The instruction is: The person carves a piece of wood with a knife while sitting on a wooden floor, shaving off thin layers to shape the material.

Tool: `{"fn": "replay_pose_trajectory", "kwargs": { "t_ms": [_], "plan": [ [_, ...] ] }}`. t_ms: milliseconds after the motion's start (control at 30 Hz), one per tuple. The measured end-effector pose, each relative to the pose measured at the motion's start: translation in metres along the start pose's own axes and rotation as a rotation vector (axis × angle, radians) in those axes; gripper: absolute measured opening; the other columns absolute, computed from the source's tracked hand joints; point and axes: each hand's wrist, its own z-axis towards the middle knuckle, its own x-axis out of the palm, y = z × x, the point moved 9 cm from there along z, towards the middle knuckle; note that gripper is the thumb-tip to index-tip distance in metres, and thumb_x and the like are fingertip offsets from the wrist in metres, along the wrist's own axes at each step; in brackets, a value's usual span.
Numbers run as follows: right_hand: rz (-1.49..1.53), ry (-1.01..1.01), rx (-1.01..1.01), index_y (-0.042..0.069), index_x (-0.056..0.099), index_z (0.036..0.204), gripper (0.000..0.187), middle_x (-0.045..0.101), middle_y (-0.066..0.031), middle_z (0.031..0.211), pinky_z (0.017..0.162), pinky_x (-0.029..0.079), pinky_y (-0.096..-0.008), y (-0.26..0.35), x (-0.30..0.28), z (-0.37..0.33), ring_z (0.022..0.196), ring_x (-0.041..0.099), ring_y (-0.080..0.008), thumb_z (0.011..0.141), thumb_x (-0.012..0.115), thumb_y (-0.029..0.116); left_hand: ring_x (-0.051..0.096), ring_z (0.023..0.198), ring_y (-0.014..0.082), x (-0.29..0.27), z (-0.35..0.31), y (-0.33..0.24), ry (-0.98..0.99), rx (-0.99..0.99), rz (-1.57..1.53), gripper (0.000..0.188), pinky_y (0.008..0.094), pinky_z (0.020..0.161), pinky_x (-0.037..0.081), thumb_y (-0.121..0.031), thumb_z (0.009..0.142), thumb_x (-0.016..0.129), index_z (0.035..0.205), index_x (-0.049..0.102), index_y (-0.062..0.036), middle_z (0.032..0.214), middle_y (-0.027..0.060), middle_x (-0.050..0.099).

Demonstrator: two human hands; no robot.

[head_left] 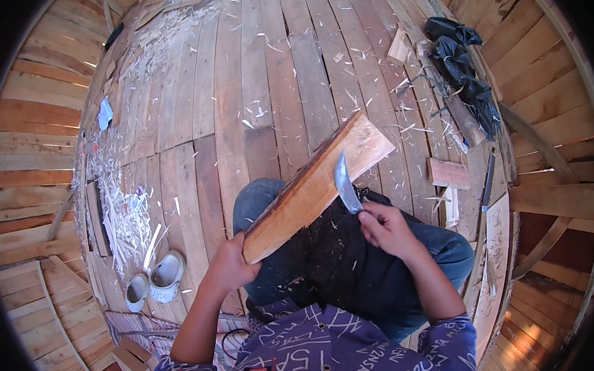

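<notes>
Wood (304, 197) in left fingers (236, 246), knife (343, 182) in right fingers (373, 224)

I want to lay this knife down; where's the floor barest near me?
Barest: planks between your left knee and the shavings heap, above the clogs. Another patch lies just beyond the wood piece. Crowded: far left with shavings, right with offcuts and black plastic.

1. Soft, fairly even light brightens the plank floor (229, 115); shadows are faint.
2. Bright slits pierce the left plank wall (32, 135); warm glare spots the right plank wall (533, 334).
3. Fisheye distortion curves the outer boards; black darkens the corners.
</notes>
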Motion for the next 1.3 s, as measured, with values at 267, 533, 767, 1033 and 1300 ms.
{"fn": "replay_pose_trajectory", "kwargs": {
  "t_ms": [267, 533, 767, 1033, 1300],
  "plan": [
    [0.284, -0.031, 0.046, -0.002, 0.062, 0.105, 0.026, 0.049, -0.0011, 0.058, 0.043, 0.034, -0.0217, -0.006, 0.008, 0.0, 0.047, 0.042, -0.0046, 0.101, 0.048, 0.02, 0.067, 0.078, 0.0247, 0.0, 0.001, 0.002, -0.011, 0.028, 0.005, 0.042, 0.0331, 0.072, 0.051, -0.004, 0.064, 0.064, 0.104, 0.057, 0.0082, 0.081, 0.0216, 0.065],
    [0.634, 0.202, 0.252, -0.002, 0.059, 0.103, 0.032, 0.046, -0.0021, 0.056, 0.038, 0.032, -0.0226, -0.002, 0.018, -0.014, 0.04, 0.04, -0.0068, 0.103, 0.043, 0.025, 0.063, 0.075, 0.0178, -0.002, -0.001, 0.001, 0.023, 0.019, -0.03, 0.041, 0.0304, 0.072, 0.05, -0.002, 0.065, 0.061, 0.104, 0.057, 0.0075, 0.079, 0.0169, 0.064],
    [0.35, -0.355, -0.073, 0.0, 0.061, 0.104, 0.028, 0.051, -0.0021, 0.058, 0.043, 0.037, -0.0212, -0.003, -0.034, -0.006, 0.046, 0.047, -0.0067, 0.102, 0.043, 0.021, 0.06, 0.078, 0.0157, 0.0, -0.002, 0.0, 0.006, 0.026, -0.047, 0.04, 0.0299, 0.073, 0.049, -0.001, 0.065, 0.06, 0.103, 0.056, 0.0074, 0.081, 0.0159, 0.064],
    [0.349, -0.174, -0.005, 0.001, 0.063, 0.101, 0.027, 0.05, 0.0008, 0.059, 0.045, 0.035, -0.0215, 0.003, -0.015, -0.003, 0.049, 0.045, -0.0046, 0.101, 0.047, 0.022, 0.062, 0.078, 0.019, -0.002, -0.002, -0.007, 0.022, 0.021, -0.022, 0.04, 0.0315, 0.073, 0.049, -0.003, 0.065, 0.062, 0.103, 0.057, 0.0073, 0.081, 0.0185, 0.063],
    [-0.084, -0.134, -0.066, 0.0, 0.061, 0.1, 0.022, 0.051, -0.0012, 0.059, 0.046, 0.037, -0.0249, 0.01, -0.002, -0.003, 0.048, 0.047, -0.007, 0.1, 0.049, 0.018, 0.064, 0.08, 0.0212, -0.001, 0.0, -0.003, 0.034, 0.01, -0.009, 0.044, 0.0312, 0.076, 0.049, -0.002, 0.064, 0.064, 0.106, 0.056, 0.0078, 0.084, 0.0192, 0.065]
  ]
}}
